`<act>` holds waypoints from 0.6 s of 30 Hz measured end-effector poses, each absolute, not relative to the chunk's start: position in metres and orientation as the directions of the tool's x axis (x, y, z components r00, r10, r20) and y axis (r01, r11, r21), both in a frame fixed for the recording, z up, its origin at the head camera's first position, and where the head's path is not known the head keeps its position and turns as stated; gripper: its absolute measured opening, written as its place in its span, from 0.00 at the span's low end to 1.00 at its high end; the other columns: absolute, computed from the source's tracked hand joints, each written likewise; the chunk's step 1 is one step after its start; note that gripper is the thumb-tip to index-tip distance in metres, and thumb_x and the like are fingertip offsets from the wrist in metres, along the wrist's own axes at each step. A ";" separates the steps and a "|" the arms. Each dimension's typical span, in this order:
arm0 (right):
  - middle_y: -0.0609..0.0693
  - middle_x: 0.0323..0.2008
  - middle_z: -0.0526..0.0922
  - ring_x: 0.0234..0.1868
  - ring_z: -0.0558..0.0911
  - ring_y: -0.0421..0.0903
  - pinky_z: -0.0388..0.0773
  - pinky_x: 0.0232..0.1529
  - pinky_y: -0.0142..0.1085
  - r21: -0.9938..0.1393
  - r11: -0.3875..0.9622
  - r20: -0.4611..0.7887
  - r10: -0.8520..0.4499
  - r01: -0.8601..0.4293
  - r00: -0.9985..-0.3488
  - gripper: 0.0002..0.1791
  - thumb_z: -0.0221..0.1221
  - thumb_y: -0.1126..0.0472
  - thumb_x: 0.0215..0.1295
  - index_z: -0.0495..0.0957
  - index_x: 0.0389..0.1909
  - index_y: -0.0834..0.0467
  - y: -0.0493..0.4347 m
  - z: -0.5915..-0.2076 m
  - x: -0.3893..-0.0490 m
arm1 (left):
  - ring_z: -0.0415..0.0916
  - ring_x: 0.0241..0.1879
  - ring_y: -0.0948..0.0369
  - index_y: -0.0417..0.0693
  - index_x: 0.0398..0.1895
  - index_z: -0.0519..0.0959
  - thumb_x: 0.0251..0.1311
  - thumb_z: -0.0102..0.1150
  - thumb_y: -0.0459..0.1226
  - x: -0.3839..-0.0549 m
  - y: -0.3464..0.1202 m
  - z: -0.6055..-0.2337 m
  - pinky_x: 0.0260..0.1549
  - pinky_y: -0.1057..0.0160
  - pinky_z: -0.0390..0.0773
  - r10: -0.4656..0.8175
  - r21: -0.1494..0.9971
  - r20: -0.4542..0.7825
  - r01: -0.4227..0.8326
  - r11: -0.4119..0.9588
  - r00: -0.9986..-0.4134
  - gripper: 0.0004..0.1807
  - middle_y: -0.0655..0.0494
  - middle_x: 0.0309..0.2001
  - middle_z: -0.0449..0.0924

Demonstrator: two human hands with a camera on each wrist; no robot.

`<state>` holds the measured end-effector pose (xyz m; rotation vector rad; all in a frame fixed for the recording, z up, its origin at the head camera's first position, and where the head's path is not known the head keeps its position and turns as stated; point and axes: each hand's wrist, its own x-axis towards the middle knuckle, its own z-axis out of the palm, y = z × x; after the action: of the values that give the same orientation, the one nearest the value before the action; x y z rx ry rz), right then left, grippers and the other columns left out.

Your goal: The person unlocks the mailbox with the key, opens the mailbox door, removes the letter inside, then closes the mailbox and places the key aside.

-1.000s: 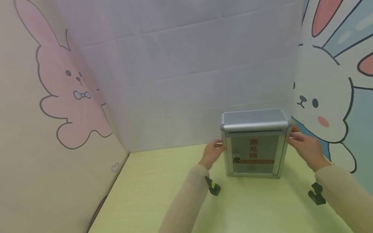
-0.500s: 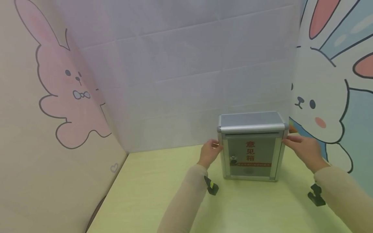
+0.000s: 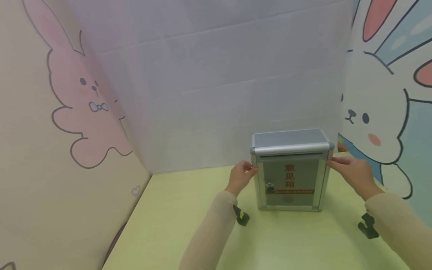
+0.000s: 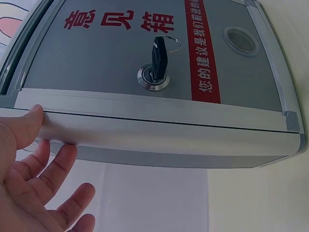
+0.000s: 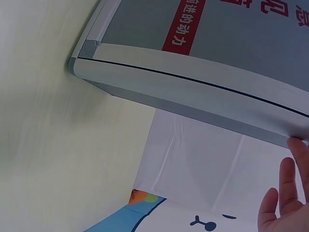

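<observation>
Left hand [image 3: 241,176] lies with thumb and straight fingers against the left side of the upright silver aluminium suggestion box with red lettering [image 3: 290,170]; right hand [image 3: 351,172] touches its right side likewise. Neither grasps. Box stands on the pale green tabletop [image 3: 189,225], black key [image 4: 159,58] in its lock. Judged step: positioning the box; any further shift calls for even two-sided pressure

Beige sheer sleeves [image 3: 206,240], black wrist cam mounts [image 3: 241,217] both arms.
</observation>
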<state>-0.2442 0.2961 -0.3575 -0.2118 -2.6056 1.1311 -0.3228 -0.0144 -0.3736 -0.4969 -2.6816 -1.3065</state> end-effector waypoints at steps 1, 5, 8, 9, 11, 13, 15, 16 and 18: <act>0.73 0.52 0.74 0.47 0.73 0.68 0.68 0.32 0.42 -0.728 0.685 0.209 0.245 0.016 -0.947 0.30 0.55 0.46 0.67 0.75 0.51 0.73 0.296 -0.357 -0.244 | 0.77 0.40 0.55 0.39 0.39 0.77 0.60 0.62 0.40 -0.322 -0.016 -0.374 0.42 0.61 0.76 0.246 0.744 0.252 0.350 0.569 -0.936 0.12 0.49 0.37 0.81; 0.73 0.50 0.75 0.43 0.75 0.64 0.67 0.30 0.40 -0.712 0.702 0.214 0.222 0.004 -0.951 0.30 0.56 0.46 0.66 0.76 0.49 0.72 0.294 -0.356 -0.240 | 0.77 0.40 0.54 0.39 0.39 0.76 0.60 0.62 0.39 -0.317 -0.022 -0.376 0.43 0.59 0.76 0.260 0.739 0.274 0.376 0.559 -0.926 0.12 0.49 0.37 0.81; 0.74 0.51 0.74 0.45 0.74 0.65 0.68 0.31 0.41 -0.713 0.701 0.197 0.203 0.001 -0.959 0.32 0.55 0.44 0.66 0.76 0.51 0.72 0.293 -0.355 -0.236 | 0.77 0.41 0.53 0.40 0.37 0.76 0.61 0.61 0.39 -0.314 -0.026 -0.377 0.44 0.58 0.75 0.269 0.717 0.296 0.399 0.572 -0.917 0.11 0.48 0.37 0.81; 0.74 0.52 0.73 0.45 0.74 0.65 0.68 0.31 0.42 -0.714 0.701 0.190 0.196 0.002 -0.962 0.32 0.55 0.44 0.66 0.75 0.51 0.72 0.293 -0.355 -0.235 | 0.77 0.41 0.53 0.40 0.37 0.76 0.61 0.61 0.39 -0.313 -0.027 -0.377 0.44 0.57 0.75 0.271 0.711 0.300 0.404 0.576 -0.915 0.11 0.48 0.37 0.82; 0.74 0.53 0.72 0.48 0.73 0.67 0.68 0.32 0.43 -0.714 0.700 0.179 0.190 0.006 -0.965 0.33 0.55 0.43 0.66 0.75 0.52 0.72 0.291 -0.354 -0.233 | 0.77 0.40 0.53 0.40 0.36 0.76 0.61 0.61 0.40 -0.311 -0.030 -0.377 0.43 0.57 0.74 0.278 0.697 0.313 0.418 0.583 -0.908 0.11 0.49 0.37 0.82; 0.74 0.54 0.72 0.48 0.73 0.68 0.68 0.33 0.43 -0.714 0.700 0.176 0.190 0.008 -0.966 0.33 0.56 0.43 0.65 0.75 0.52 0.72 0.290 -0.353 -0.231 | 0.78 0.39 0.53 0.40 0.36 0.77 0.61 0.61 0.39 -0.308 -0.033 -0.377 0.43 0.57 0.74 0.287 0.683 0.329 0.436 0.585 -0.900 0.10 0.49 0.36 0.82; 0.74 0.52 0.73 0.48 0.73 0.68 0.69 0.32 0.42 -0.701 0.713 0.188 0.185 0.000 -0.964 0.33 0.56 0.43 0.65 0.76 0.51 0.71 0.288 -0.353 -0.230 | 0.78 0.38 0.53 0.39 0.35 0.77 0.61 0.61 0.39 -0.305 -0.036 -0.376 0.42 0.57 0.74 0.293 0.672 0.342 0.451 0.587 -0.893 0.10 0.48 0.35 0.83; 0.73 0.51 0.74 0.48 0.73 0.68 0.70 0.32 0.43 -0.696 0.718 0.197 0.184 -0.005 -0.963 0.32 0.57 0.44 0.65 0.77 0.50 0.71 0.286 -0.353 -0.229 | 0.78 0.38 0.53 0.39 0.35 0.78 0.60 0.62 0.39 -0.304 -0.038 -0.375 0.43 0.57 0.74 0.297 0.663 0.354 0.462 0.589 -0.887 0.10 0.48 0.35 0.83; 0.73 0.50 0.75 0.48 0.74 0.70 0.72 0.33 0.46 -0.685 0.728 0.208 0.176 -0.015 -0.962 0.31 0.57 0.44 0.65 0.77 0.49 0.72 0.284 -0.353 -0.227 | 0.78 0.38 0.52 0.39 0.34 0.78 0.60 0.62 0.39 -0.301 -0.042 -0.374 0.43 0.57 0.74 0.301 0.645 0.372 0.478 0.596 -0.878 0.10 0.48 0.35 0.84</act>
<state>-0.2265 0.2842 -0.3533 -0.1269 -2.6732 1.0638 -0.3011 -0.0418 -0.3743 -0.6454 -2.6002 -1.1499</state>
